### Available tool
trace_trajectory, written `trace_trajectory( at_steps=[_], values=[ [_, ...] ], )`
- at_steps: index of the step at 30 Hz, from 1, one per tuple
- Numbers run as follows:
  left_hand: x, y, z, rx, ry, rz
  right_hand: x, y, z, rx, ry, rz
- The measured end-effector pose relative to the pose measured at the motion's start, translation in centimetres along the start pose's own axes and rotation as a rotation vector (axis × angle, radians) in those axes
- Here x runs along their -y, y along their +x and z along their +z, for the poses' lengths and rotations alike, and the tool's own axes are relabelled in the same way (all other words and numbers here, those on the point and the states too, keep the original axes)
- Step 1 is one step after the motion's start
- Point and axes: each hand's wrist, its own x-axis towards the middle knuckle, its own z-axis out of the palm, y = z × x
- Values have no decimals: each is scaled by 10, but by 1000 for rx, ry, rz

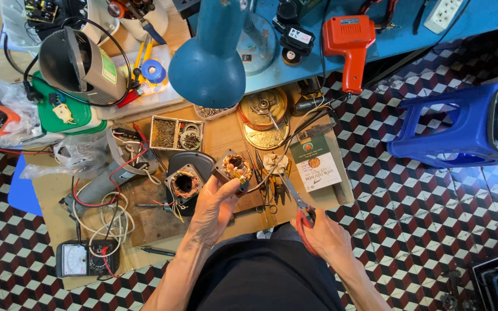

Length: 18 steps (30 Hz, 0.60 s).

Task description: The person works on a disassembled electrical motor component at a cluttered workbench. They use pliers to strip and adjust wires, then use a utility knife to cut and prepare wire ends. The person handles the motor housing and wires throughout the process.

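My left hand (pixel 214 207) grips a small motor stator (pixel 233 169) with copper windings, held up over the low workbench. My right hand (pixel 321 233) is closed on red-handled pliers (pixel 296 198), whose metal jaws point up and left toward the stator. Thin wires run from the stator toward the jaws. A second motor stator (pixel 184 184) with copper windings lies on the bench just left of my left hand.
A blue desk lamp (pixel 208 63) hangs over the bench. An orange soldering gun (pixel 350 43), round brass discs (pixel 263 115), a divided parts box (pixel 175 133), a green and white carton (pixel 316 162), an analog multimeter (pixel 85 259) and a blue plastic stool (pixel 451 124) surround me.
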Motion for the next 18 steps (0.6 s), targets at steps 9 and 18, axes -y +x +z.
trace_trajectory(
  at_steps=[9,18],
  values=[
    [2,-6,-19,135,-200,-79,22,74,65,-374,-61,-481],
    [11,8,-23,-35,-186,-156,55,21,-24,-165,510,-899]
  ],
)
